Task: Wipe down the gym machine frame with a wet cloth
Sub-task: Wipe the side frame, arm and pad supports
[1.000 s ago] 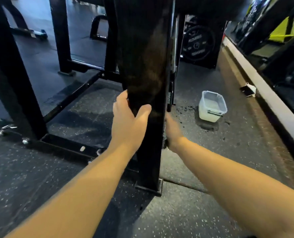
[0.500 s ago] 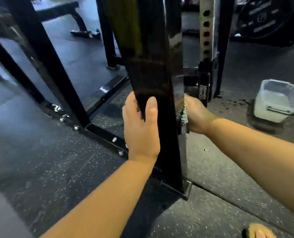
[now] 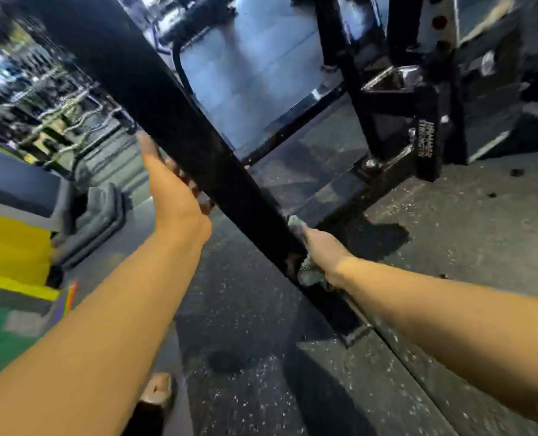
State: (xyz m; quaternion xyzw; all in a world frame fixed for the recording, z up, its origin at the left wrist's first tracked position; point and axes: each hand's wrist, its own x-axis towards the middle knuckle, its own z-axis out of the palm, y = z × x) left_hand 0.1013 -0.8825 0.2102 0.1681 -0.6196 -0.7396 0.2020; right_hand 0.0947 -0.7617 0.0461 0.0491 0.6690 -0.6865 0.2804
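A thick black post of the gym machine frame [image 3: 179,127] crosses the view on a slant, from upper left down to its foot plate at lower right. My left hand [image 3: 170,190] rests against the post's left side about halfway down, thumb stretched upward, fingers wrapped behind the post and mostly hidden. My right hand [image 3: 322,253] grips a wet, pale green-grey cloth [image 3: 308,272] and presses it against the post's right edge, low down near the foot. Only bits of the cloth show above and below the hand.
More black uprights and a cross beam [image 3: 396,102] of the same machine stand at the upper right. The floor is dark speckled rubber [image 3: 261,357]. A yellow and green area [image 3: 9,247] lies at left, with racks blurred behind. My foot [image 3: 157,391] shows at the bottom.
The view has swung left and tilted, so the post now looks slanted and the white water tub is out of view. My right hand with the cloth has slid lower along the post.
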